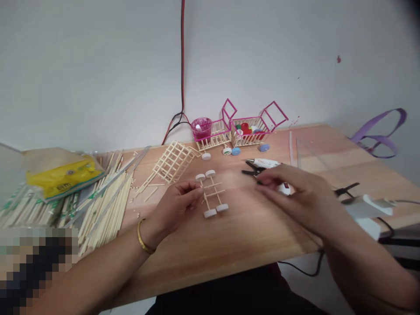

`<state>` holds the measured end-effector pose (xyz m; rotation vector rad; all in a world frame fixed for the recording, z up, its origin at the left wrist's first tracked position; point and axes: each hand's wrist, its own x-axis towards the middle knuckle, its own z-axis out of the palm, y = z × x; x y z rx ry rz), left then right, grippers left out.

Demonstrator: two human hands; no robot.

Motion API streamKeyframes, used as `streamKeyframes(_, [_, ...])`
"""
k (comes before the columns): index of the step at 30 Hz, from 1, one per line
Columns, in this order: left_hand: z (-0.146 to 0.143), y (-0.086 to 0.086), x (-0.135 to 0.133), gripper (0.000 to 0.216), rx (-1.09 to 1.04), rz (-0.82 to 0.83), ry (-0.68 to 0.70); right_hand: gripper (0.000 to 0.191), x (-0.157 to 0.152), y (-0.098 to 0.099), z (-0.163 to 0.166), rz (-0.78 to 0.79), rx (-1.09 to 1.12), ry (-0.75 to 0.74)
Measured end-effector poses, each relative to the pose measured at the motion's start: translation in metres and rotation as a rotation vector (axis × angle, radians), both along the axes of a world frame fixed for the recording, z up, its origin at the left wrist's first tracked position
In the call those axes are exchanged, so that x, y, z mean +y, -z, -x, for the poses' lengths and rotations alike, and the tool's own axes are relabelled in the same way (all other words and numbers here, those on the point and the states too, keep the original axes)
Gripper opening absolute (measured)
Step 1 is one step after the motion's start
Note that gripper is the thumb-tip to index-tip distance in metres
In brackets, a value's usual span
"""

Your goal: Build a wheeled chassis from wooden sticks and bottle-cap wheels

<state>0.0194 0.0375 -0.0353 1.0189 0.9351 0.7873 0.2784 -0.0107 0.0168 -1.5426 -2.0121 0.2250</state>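
A small wheeled frame of wooden sticks (213, 192) with white bottle-cap wheels stands on the table. My left hand (183, 199) pinches a stick at its left side between thumb and fingertips. My right hand (292, 194) is to the right of the frame, slightly blurred, its thumb and fingers drawn together. It is at a black-handled tool (251, 169), and whatever its fingertips hold is hidden. Just behind those fingers lies a white tool with a pointed tip (264, 162), partly covered by the hand.
A stick lattice basket (173, 162) lies behind my left hand. Two purple-rimmed stick carts (251, 131), a pink cup (202, 127) and loose caps (264, 148) stand near the wall. Stick bundles (108, 205) and a yellow packet (65, 175) lie left; a white power strip (370, 205) sits right.
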Motion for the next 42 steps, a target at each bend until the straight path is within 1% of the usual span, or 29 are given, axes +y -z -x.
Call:
streamKeyframes(1, [-0.001, 0.000, 0.000, 0.024, -0.004, 0.000, 0.012, 0.016, 0.004, -0.002, 0.014, 0.014, 0.039, -0.114])
streamKeyframes(3, [-0.001, -0.002, 0.001, 0.026, -0.001, 0.001, 0.041, 0.023, 0.015, 0.000, 0.038, 0.063, 0.105, -0.298])
streamKeyframes(5, [-0.001, -0.003, 0.002, 0.027, 0.007, 0.003, 0.064, 0.035, 0.027, 0.005, 0.054, 0.128, 0.106, -0.404])
streamKeyframes(6, [-0.001, -0.004, 0.002, 0.028, 0.009, 0.008, 0.071, 0.036, 0.032, 0.008, 0.060, 0.131, 0.106, -0.440])
streamKeyframes(7, [-0.001, -0.004, 0.003, 0.028, 0.006, 0.015, 0.078, 0.034, 0.036, 0.010, 0.063, 0.142, 0.095, -0.457])
streamKeyframes(11, [-0.002, -0.005, 0.006, 0.028, -0.029, 0.036, 0.096, 0.020, 0.041, 0.014, 0.068, 0.145, 0.058, -0.467])
streamKeyframes(16, [-0.006, 0.000, 0.008, 0.030, -0.032, 0.065, 0.102, 0.029, 0.042, 0.019, 0.068, 0.141, 0.054, -0.497])
streamKeyframes(19, [-0.006, 0.002, 0.010, 0.030, -0.001, 0.056, 0.113, 0.027, 0.046, 0.022, 0.068, 0.132, 0.082, -0.503])
streamKeyframes(21, [-0.004, 0.002, 0.011, 0.029, 0.075, -0.002, 0.087, 0.026, 0.049, 0.025, 0.065, 0.119, 0.080, -0.502])
streamKeyframes(25, [0.002, 0.005, 0.016, 0.021, 0.295, -0.226, -0.017, 0.024, 0.055, 0.034, 0.058, 0.115, -0.003, -0.453])
streamKeyframes(27, [0.005, 0.007, 0.017, 0.019, 0.365, -0.289, -0.015, 0.024, 0.056, 0.038, 0.055, 0.125, -0.023, -0.433])
streamKeyframes(31, [0.006, 0.011, 0.018, 0.018, 0.395, -0.349, 0.038, 0.025, 0.059, 0.042, 0.056, 0.135, -0.028, -0.423])
streamKeyframes(37, [0.007, 0.012, 0.017, 0.015, 0.401, -0.382, 0.039, 0.028, 0.063, 0.045, 0.059, 0.175, -0.054, -0.427])
streamKeyframes(42, [0.008, 0.014, 0.016, 0.015, 0.391, -0.397, 0.033, 0.025, 0.064, 0.045, 0.060, 0.208, -0.086, -0.427])
